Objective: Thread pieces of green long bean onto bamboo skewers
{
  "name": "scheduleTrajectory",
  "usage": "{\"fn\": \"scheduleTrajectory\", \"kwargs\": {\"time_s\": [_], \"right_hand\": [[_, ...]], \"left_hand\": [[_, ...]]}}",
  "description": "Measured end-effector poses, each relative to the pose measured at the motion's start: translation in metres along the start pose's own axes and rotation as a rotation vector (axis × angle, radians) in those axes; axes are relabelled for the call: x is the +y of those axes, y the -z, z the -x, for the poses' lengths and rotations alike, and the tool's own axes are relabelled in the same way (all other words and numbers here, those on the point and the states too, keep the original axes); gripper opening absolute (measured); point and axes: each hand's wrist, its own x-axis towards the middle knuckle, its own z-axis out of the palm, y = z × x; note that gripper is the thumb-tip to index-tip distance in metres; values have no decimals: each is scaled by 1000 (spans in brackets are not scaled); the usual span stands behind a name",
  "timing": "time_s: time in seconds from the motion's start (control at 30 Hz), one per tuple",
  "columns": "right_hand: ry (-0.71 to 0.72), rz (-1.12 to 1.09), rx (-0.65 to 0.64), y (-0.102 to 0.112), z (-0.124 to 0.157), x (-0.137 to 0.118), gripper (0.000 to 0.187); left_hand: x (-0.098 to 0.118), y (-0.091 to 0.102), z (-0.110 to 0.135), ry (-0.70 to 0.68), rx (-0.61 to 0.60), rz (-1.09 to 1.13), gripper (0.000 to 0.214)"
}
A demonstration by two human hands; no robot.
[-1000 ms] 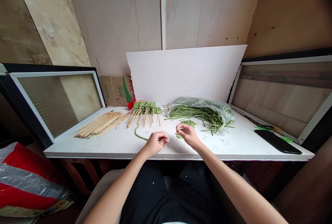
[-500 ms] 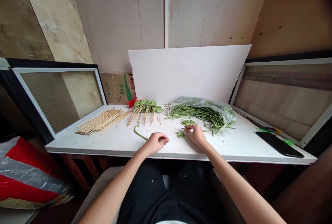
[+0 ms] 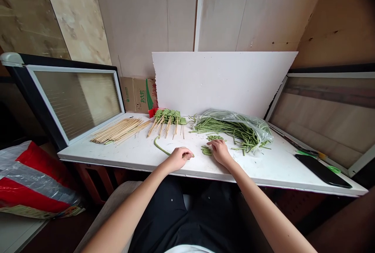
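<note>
My left hand (image 3: pixel 178 159) is closed around one end of a long green bean (image 3: pixel 161 148), whose curved tail lies on the white table. My right hand (image 3: pixel 220 152) rests over a small row of cut bean pieces (image 3: pixel 206 150), its fingertips at their right end; whether a piece is between the fingers is hidden. Just beyond that hand lies a little heap of short bean ends (image 3: pixel 215 137). Behind it, a clear plastic bag (image 3: pixel 234 115) lies over a pile of long beans (image 3: pixel 222 126). Skewered bean pieces (image 3: pixel 170 116) are stacked at the back, their sticks pointing toward me.
Bare wooden skewers (image 3: pixel 120 131) lie in a heap at the left. A black phone (image 3: pixel 322 170), green-handled scissors (image 3: pixel 307 151) and a green ring (image 3: pixel 334 169) are at the right. A cardboard box (image 3: pixel 137 94) and a white board (image 3: pixel 225 83) stand at the back.
My right hand has brought a cut bean piece down to the row, and its fingers now lie flatter over it. The left hand keeps the long bean. The view has turned slightly.
</note>
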Motion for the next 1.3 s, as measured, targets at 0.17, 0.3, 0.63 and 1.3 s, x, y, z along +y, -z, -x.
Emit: {"fn": "scheduleTrajectory", "kwargs": {"time_s": [0.17, 0.3, 0.63, 1.3], "right_hand": [[-7, -187, -7, 22, -5, -26, 32], [115, -399, -197, 37, 1, -66, 36], [357, -293, -25, 28, 10, -95, 22], [224, -509, -81, 15, 20, -104, 18]], "left_hand": [[-3, 1, 0, -51, 30, 2, 34], [-1, -1, 2, -23, 88, 92, 45], [1, 4, -1, 7, 78, 82, 29], [18, 4, 4, -120, 14, -16, 24]]}}
